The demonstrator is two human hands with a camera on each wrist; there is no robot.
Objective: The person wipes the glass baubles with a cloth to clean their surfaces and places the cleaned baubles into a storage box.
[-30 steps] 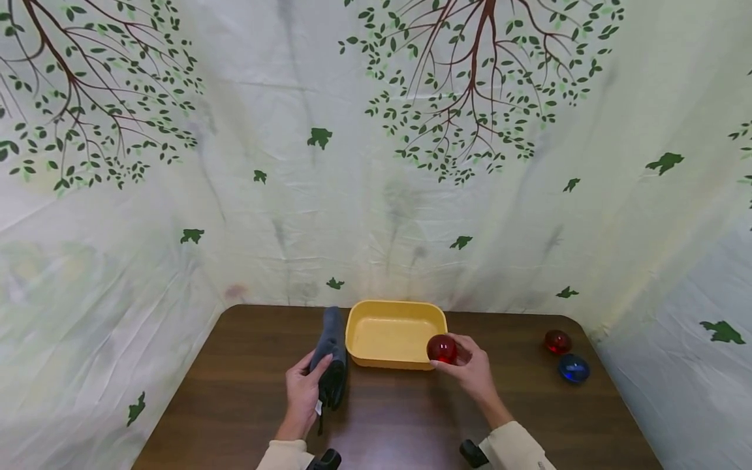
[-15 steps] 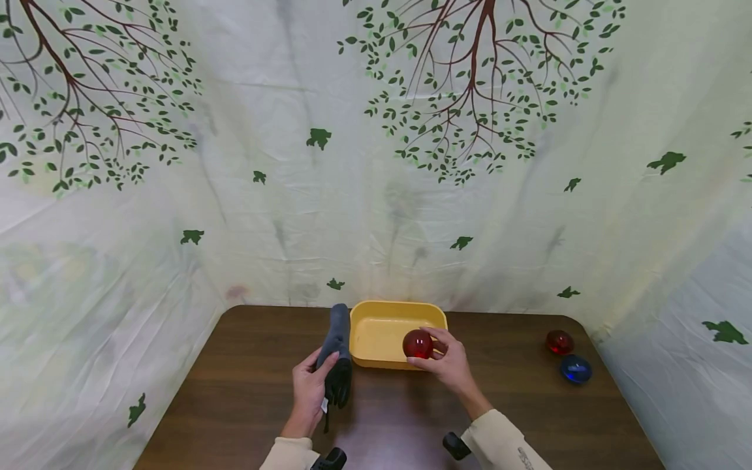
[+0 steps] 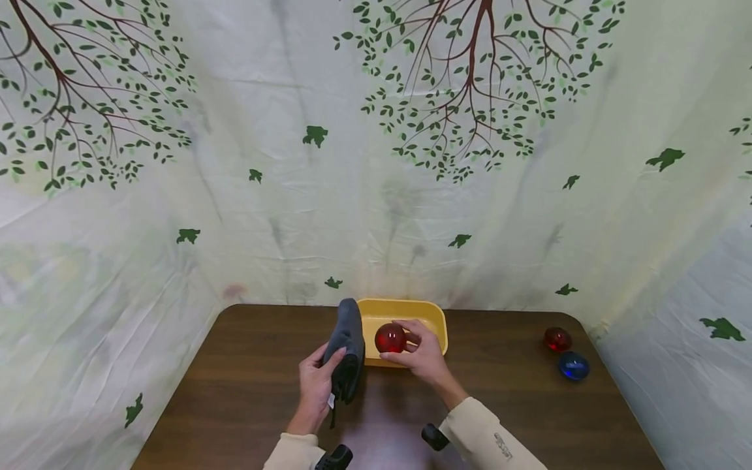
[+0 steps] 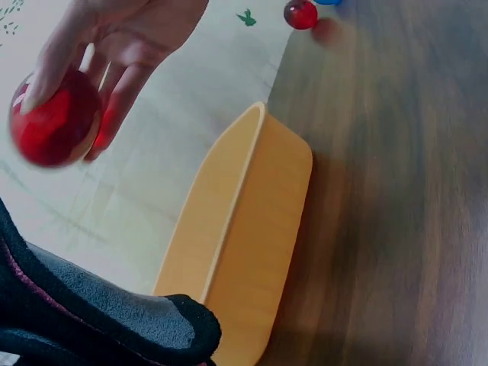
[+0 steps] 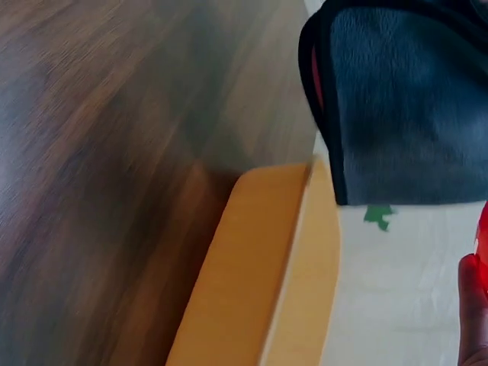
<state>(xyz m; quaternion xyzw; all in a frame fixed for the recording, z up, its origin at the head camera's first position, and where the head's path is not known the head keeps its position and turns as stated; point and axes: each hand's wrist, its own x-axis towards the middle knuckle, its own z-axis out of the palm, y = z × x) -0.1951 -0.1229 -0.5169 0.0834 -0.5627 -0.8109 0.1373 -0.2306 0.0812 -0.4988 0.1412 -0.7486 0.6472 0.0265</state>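
Note:
My left hand (image 3: pixel 315 385) grips a folded dark grey cloth (image 3: pixel 346 336) with black edging, fingers behind and thumb in front. A white tag and a black cord hang from the cloth's lower end. My right hand (image 3: pixel 429 358) pinches a glossy red ball (image 3: pixel 390 338) between thumb and fingers. The ball is in front of the yellow tray (image 3: pixel 436 329) in the head view, close to the cloth's right side. In the left wrist view the ball (image 4: pixel 55 120) is held clear above the tray (image 4: pixel 263 236). The right wrist view shows only the ball's edge beside the cloth (image 5: pixel 412 114).
A second red ball (image 3: pixel 557 339) and a blue ball (image 3: pixel 573 366) lie together at the right side of the brown wooden table (image 3: pixel 499 372). A white curtain (image 3: pixel 282 215) printed with trees and leaves hangs behind the table's back edge.
My right hand has carried the red ball leftward across the front of the tray, toward the cloth. My left hand has moved slightly right with the cloth, which now covers the tray's left end.

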